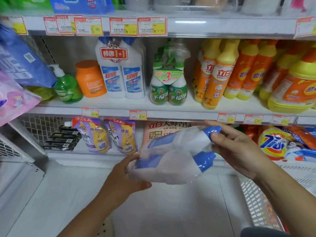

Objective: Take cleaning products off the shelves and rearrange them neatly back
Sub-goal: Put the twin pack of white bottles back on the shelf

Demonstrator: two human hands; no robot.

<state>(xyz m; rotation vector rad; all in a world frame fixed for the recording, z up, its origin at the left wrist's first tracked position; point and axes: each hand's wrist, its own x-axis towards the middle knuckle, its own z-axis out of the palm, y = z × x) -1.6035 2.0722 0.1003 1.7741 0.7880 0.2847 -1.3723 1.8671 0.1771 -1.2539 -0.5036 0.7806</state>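
On the middle shelf (171, 104) nearly everything stands in place, so I judge the job early: I see one item off it and the rest to sort. The yellow bottles (217, 74) at the right read 立白. Below them the Tide bag (273, 142) shows its name plainly. The held pack (174, 154), two white bottles with blue caps in clear wrap, lies tilted almost sideways in front of the lower shelf, well clear of the middle one (I cannot tell whether it is coming off or going back). My left hand (123, 177) is curled round its base end and my right hand (239, 147) clamps the neck end by the caps. Its twin, the shelved pack (119, 69), reads 特惠1+1 and 超威. The spray pack (168, 82) reads 手榴弹 with a big 3. The pouches (95, 134) say Comfort and 焕新. Two price tags are legible, 6.90 (95, 29) and 9.90 (142, 116); the others are blurred.
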